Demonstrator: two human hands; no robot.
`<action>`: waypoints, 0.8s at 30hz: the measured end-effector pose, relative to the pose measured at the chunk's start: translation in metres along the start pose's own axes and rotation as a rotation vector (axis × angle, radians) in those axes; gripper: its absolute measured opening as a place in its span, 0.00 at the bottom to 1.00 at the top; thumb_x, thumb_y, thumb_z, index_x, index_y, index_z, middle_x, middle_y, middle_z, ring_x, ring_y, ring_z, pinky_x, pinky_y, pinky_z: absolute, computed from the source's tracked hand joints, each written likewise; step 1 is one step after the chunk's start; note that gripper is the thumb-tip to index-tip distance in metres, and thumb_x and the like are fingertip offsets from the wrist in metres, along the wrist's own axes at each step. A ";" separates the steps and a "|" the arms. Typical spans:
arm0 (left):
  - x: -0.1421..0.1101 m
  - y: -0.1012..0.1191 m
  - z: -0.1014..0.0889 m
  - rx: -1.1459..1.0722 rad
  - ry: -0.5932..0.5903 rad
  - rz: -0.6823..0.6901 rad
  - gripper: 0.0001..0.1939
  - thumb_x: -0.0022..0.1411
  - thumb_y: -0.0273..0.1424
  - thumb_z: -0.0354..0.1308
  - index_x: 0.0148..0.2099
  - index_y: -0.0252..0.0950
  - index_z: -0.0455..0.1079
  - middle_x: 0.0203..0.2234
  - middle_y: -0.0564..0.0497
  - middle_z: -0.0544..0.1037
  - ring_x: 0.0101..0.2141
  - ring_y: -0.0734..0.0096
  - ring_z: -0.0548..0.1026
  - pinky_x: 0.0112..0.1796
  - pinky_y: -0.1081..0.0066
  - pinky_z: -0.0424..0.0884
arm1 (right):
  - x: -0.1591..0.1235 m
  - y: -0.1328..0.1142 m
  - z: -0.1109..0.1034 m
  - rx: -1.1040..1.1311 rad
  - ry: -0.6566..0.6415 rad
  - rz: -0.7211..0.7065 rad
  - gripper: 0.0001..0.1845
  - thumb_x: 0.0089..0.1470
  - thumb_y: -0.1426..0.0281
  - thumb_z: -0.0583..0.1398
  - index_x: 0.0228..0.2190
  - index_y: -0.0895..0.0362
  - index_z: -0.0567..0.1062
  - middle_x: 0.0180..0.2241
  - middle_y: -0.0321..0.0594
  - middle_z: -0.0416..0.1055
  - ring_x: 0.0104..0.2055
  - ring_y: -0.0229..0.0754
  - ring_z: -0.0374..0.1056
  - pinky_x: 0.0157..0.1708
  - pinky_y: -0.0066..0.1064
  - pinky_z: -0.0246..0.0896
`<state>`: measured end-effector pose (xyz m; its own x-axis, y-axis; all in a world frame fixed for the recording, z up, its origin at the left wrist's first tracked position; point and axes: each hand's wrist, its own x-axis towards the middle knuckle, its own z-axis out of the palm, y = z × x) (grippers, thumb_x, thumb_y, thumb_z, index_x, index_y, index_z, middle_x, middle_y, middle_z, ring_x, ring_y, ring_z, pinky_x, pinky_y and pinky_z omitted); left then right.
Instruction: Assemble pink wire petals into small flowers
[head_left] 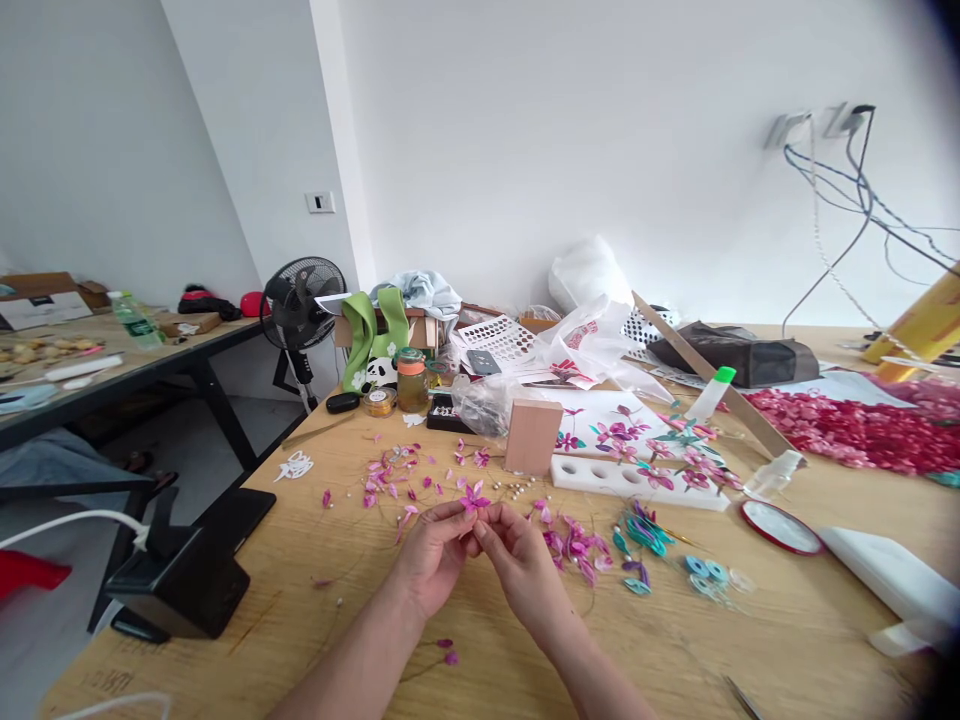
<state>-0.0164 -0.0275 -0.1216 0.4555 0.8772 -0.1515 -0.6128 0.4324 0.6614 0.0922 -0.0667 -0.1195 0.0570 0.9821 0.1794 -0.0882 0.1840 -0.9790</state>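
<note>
Forearms (367,640): nearest your view, they are slanting inward from the bottom edge; if you are resting their weight on the wood, your fingertips are likely trembling less.
Tabletop (300,570): its wood is carrying loose petals and thread-thin stems around your wrists, so you are probably working best by lifting your hands rather than dragging them.
White foam block (585,486): it is lying beyond your right hand, with round holes showing along its left part and pink flowers leaning over its right end.
Left hand (433,562): its thumb and forefinger are pinching the pink blossom near the base; by pressing lightly there, you are likely sparing the petals from creasing.
Right hand (517,560): its thumb and forefinger are coming close just under the blossom; the tips are hiding the gap, so you cannot tell whether they are pressing together or pinching a stem. Any fine turning is probably suiting this hand, with the left serving as anchor.
Petal heap (577,548): it is lying just right of your right hand, easily within brushing range of that wrist.
Pink blossom (474,497): it is sitting above your meeting fingertips, raised off the wood, its pointed petals spreading outward.
Pale beads (517,490): they are lying loose beyond your right knuckles; a careless nudge is risking a scatter.
</note>
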 end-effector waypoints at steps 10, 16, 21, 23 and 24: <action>-0.001 -0.001 0.003 -0.083 0.052 -0.048 0.08 0.38 0.24 0.70 0.24 0.31 0.75 0.21 0.51 0.77 0.24 0.76 0.71 0.28 0.74 0.62 | -0.010 0.001 0.000 -0.490 0.073 -0.160 0.11 0.59 0.66 0.51 0.25 0.54 0.63 0.23 0.37 0.67 0.26 0.39 0.62 0.27 0.28 0.52; -0.002 -0.003 0.005 -0.075 0.046 -0.051 0.09 0.37 0.25 0.72 0.25 0.31 0.76 0.22 0.50 0.78 0.25 0.76 0.72 0.30 0.75 0.64 | -0.011 0.005 0.000 -0.721 0.111 -0.225 0.11 0.58 0.70 0.50 0.24 0.54 0.64 0.23 0.39 0.67 0.26 0.42 0.63 0.27 0.29 0.50; -0.004 0.000 0.008 -0.026 0.036 0.026 0.08 0.40 0.25 0.70 0.25 0.32 0.75 0.24 0.51 0.78 0.28 0.74 0.73 0.37 0.74 0.66 | -0.011 -0.003 -0.005 -0.688 0.131 -0.274 0.08 0.57 0.68 0.53 0.28 0.53 0.70 0.27 0.41 0.71 0.30 0.43 0.66 0.30 0.30 0.54; -0.004 0.004 0.008 0.057 0.016 0.113 0.07 0.42 0.27 0.70 0.26 0.33 0.75 0.25 0.50 0.79 0.31 0.72 0.74 0.40 0.72 0.66 | -0.011 -0.009 -0.010 -0.640 0.143 -0.293 0.07 0.56 0.66 0.55 0.32 0.54 0.71 0.30 0.42 0.72 0.34 0.45 0.67 0.34 0.31 0.57; -0.004 0.006 0.009 0.100 0.015 0.156 0.07 0.42 0.28 0.70 0.26 0.33 0.76 0.25 0.49 0.79 0.31 0.71 0.74 0.42 0.71 0.66 | -0.010 -0.011 -0.012 -0.603 0.166 -0.279 0.08 0.56 0.64 0.55 0.33 0.54 0.72 0.31 0.42 0.72 0.35 0.45 0.67 0.35 0.32 0.57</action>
<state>-0.0162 -0.0303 -0.1108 0.3499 0.9353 -0.0522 -0.6078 0.2691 0.7471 0.1049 -0.0794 -0.1116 0.1535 0.8731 0.4627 0.5183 0.3275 -0.7900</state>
